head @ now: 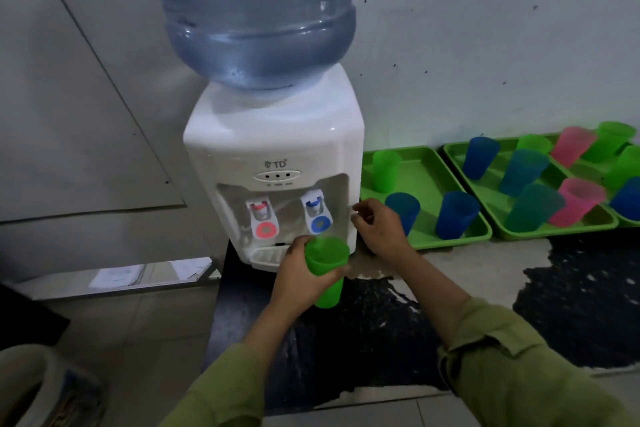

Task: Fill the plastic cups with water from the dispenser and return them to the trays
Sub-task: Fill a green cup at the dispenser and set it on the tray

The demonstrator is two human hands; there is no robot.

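Head view: left hand [294, 276], fingers wrapped round the green cup [327, 274], holds it upright, mouth just below and slightly nearer than the blue tap [317, 215] of the dispenser [273, 146]. Right hand [377, 230] hovers just right of that tap, fingers loosely curled, holding nothing. It is the nearer hand to the lever. Likely next: cup goes straight up and farther in under the spout, axis vertical; trays [427, 177] lie right.
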